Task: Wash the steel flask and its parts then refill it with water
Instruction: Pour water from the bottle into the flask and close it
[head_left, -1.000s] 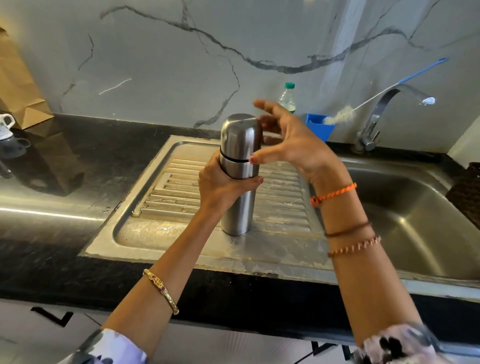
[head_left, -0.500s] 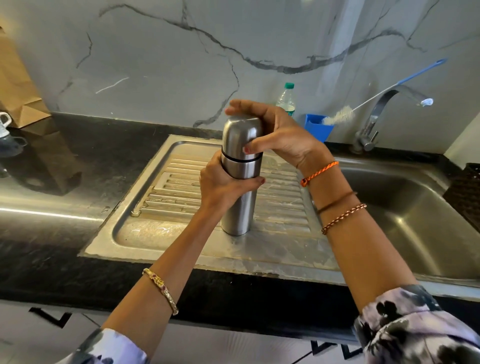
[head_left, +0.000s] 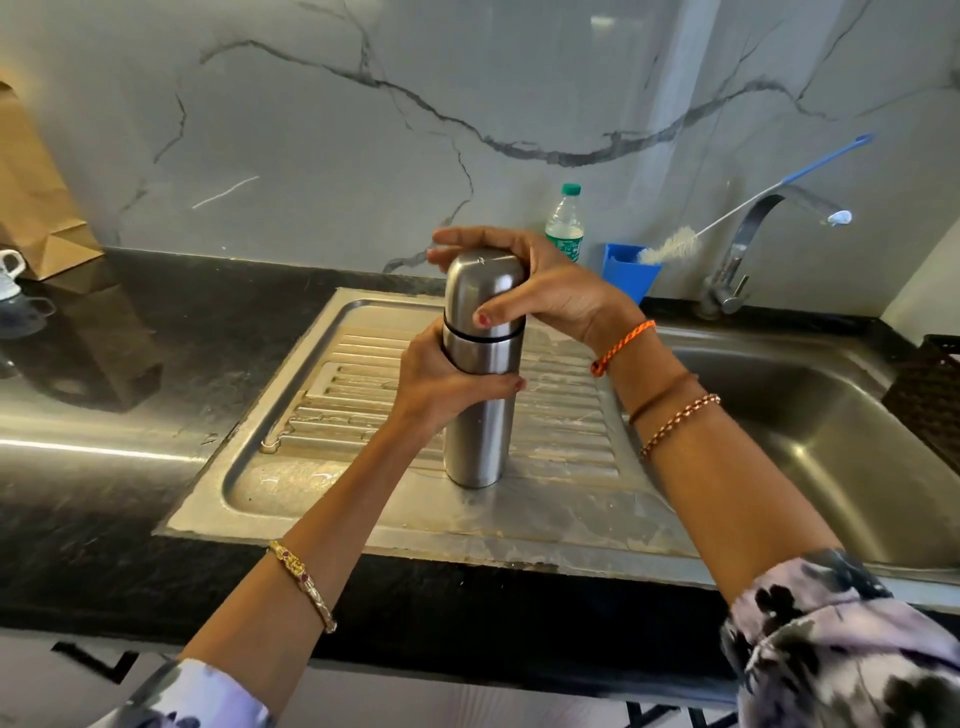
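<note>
A steel flask (head_left: 478, 431) stands upright on the ribbed steel drainboard (head_left: 566, 436) beside the sink. My left hand (head_left: 441, 384) grips its body just below the black seam. My right hand (head_left: 545, 286) grips the rounded steel cap (head_left: 480, 291) from the right, thumb on the front and fingers curled over the top. The cap sits on the flask.
The sink basin (head_left: 831, 441) lies to the right, under a steel tap (head_left: 737, 260). A bottle brush (head_left: 675, 244) leans in a blue holder (head_left: 626, 275) next to a small plastic bottle (head_left: 565, 223). A brown paper bag (head_left: 31, 208) and a cup (head_left: 8, 275) sit far left.
My right hand came down from an open reach beside the cap and closed over it. My left hand stayed on the flask body, which has not moved.
</note>
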